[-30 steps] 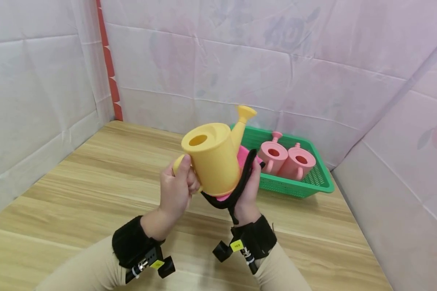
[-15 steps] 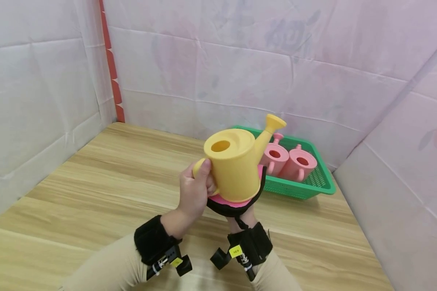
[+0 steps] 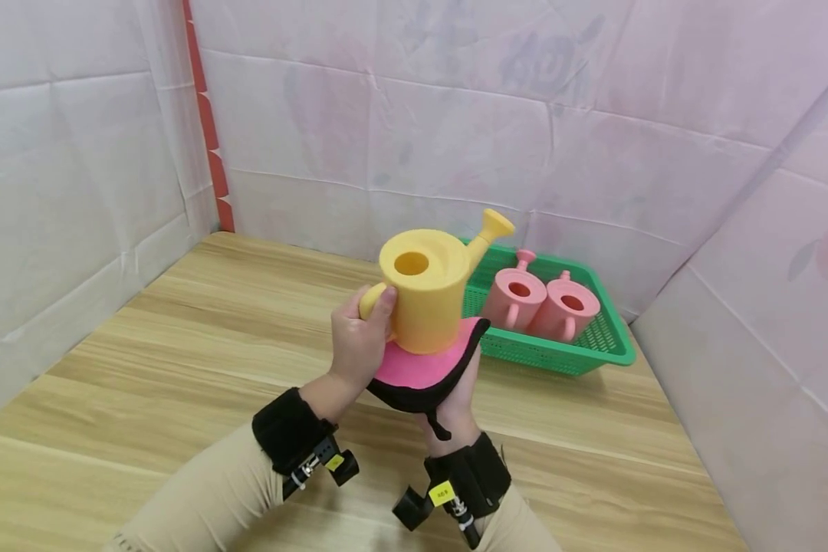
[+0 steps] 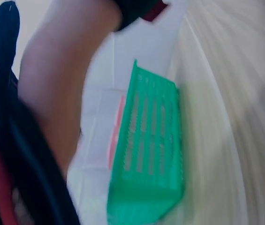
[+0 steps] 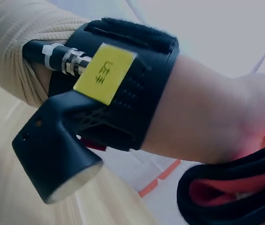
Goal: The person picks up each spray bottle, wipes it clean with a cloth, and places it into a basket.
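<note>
A yellow watering can (image 3: 429, 307) stands nearly upright above the table in the head view, its spout pointing to the far right. My left hand (image 3: 360, 337) grips its handle, thumb on top. Beneath the can spreads a pink cloth (image 3: 417, 371) with black edging and a black hanging loop, close under or touching the can's base. My right hand (image 3: 461, 387) holds this cloth from below and the right; its fingers are mostly hidden. The right wrist view shows a folded edge of the cloth (image 5: 212, 192) beside the wrist.
A green basket (image 3: 562, 360) stands on the wooden table (image 3: 179, 368) at the back right. Inside it are two pink watering cans, a left one (image 3: 500, 299) and a right one (image 3: 559, 307). Fabric walls (image 3: 455, 130) enclose the table's back and sides.
The can moved right, then slightly back left and up, and became more upright. The cloth, earlier wrapped up its right side, now lies flatter beneath it; the right hand moved lower.
</note>
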Demonstrator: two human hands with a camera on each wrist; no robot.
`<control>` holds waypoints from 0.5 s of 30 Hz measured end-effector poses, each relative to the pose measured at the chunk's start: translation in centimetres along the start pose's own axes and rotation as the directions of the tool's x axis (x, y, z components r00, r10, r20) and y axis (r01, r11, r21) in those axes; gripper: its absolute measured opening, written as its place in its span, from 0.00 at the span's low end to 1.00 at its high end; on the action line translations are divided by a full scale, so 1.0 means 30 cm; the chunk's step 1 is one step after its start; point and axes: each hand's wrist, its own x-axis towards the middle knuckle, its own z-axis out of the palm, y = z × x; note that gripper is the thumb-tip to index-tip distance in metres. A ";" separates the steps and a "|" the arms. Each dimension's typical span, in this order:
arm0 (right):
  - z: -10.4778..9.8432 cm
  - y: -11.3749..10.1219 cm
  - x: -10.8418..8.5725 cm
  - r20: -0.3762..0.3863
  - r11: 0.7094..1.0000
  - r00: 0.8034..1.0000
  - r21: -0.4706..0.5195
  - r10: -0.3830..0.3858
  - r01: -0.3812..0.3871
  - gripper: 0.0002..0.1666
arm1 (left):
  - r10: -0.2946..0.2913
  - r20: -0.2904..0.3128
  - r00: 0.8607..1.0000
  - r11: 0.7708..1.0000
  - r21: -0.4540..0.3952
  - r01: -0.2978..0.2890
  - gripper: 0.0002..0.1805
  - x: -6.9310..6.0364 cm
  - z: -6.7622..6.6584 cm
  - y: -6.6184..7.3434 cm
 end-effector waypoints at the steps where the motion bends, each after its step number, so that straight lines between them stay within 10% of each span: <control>1: -0.003 0.000 0.006 0.031 1.000 1.000 0.004 -0.002 0.002 0.37 | -0.025 -0.009 1.000 1.000 -0.010 0.025 0.20 0.000 -0.008 -0.005; 8: -0.047 -0.003 0.037 -0.024 0.985 0.999 -0.170 -0.024 0.019 0.27 | -0.245 0.045 0.968 0.964 -0.098 0.249 0.18 -0.030 -0.065 -0.009; 15: -0.108 -0.078 0.077 -0.202 0.819 0.973 -0.574 -0.113 -0.024 0.27 | -0.424 0.196 0.884 0.865 -0.200 0.460 0.21 -0.045 -0.123 0.011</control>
